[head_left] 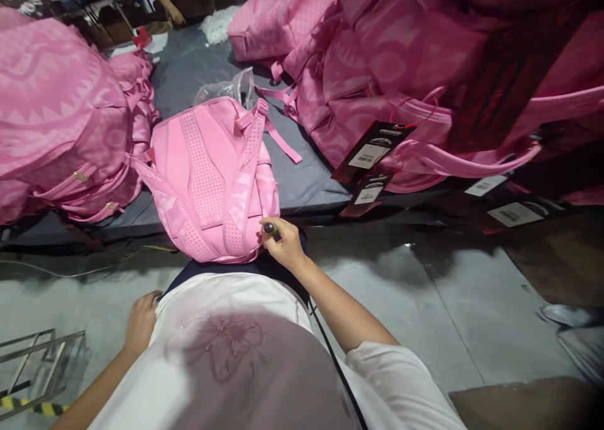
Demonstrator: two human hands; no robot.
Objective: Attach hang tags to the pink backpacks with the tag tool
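View: head camera, looking down the person's front to the worktop edge.
Right hand: the right hand (pixel 283 244) is stretched forward, with its fingers closed around a small dark object (pixel 270 228). Only the object's rounded, shiny tip shows, so what it is cannot be told.
Contact: the tip sits against the near bottom edge of the pink backpack (pixel 212 178).
Pink backpack: it lies just ahead of the right hand, with the perforated back panel and shoulder straps facing up. Its bottom end hangs slightly over the worktop's near edge and one strap trails off beyond the hand.
Left hand: the left hand (pixel 140 322) is drawn back at the person's waist, well apart from the right hand, and touches the hem of the white shirt (pixel 245 354). Its fingers are curled under, and whether they grip anything cannot be told.
Worktop: the grey worktop (pixel 311 178) runs ahead of both hands.
Beyond the left hand: a heap of pink bags (pixel 56 121) lies beside the backpack.
Beyond the right hand: a larger pile of pink bags (pixel 401 58), with black hang tags (pixel 372 150) dangling at its near side.
Past the backpack: a crumpled clear plastic bag (pixel 226 89).
Far end: another person's arm (pixel 170 5) is near the worktop.
Below the left hand: a metal rack (pixel 38 361) stands on the concrete floor (pixel 425 291).
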